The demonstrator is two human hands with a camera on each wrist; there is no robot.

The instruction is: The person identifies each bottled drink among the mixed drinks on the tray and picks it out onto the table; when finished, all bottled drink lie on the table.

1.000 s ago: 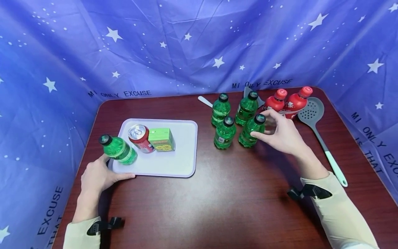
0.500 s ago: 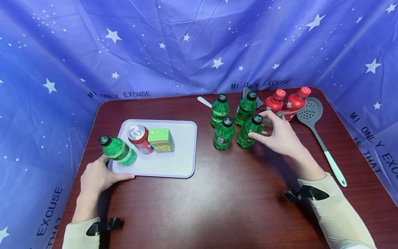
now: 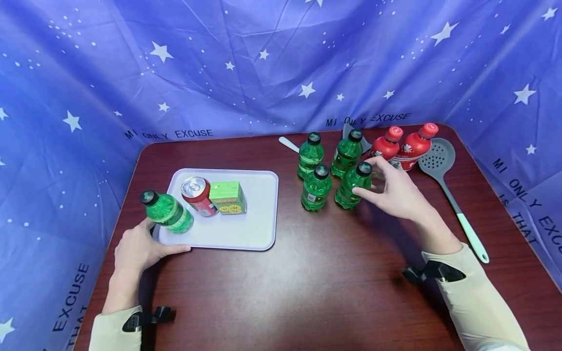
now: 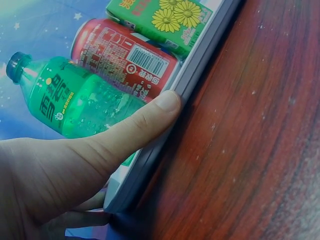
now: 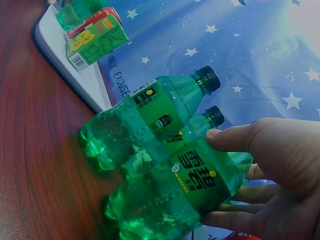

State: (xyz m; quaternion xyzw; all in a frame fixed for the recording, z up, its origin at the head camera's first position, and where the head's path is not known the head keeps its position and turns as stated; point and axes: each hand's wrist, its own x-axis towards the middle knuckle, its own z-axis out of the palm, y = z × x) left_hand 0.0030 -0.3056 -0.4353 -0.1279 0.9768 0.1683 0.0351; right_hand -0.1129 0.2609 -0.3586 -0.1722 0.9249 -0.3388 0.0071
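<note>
My left hand (image 3: 138,246) holds the near left corner of a white tray (image 3: 246,234), thumb along the front rim and fingers at the left side. On the tray stand a green soda bottle (image 3: 171,213), a red drink can (image 3: 203,201) and a green drink carton (image 3: 229,199) with yellow flowers. On the right, my right hand (image 3: 392,190) grips an upright green soda bottle (image 3: 347,193) between thumb and fingers. Its label (image 5: 192,175) faces the right wrist camera. Close by stand other green bottles (image 3: 316,190), black-capped like it.
Behind the right hand stand two red-capped bottles (image 3: 414,146). A grey slotted turner (image 3: 439,158) with a mint handle lies at the right. A white handle (image 3: 289,144) and a grey utensil head (image 3: 364,144) show behind the green bottles. A starry blue cloth (image 3: 263,73) surrounds the table.
My right hand and its green bottle have shifted very slightly left, toward the neighbouring green bottle. My left hand and the tray stay in place.
</note>
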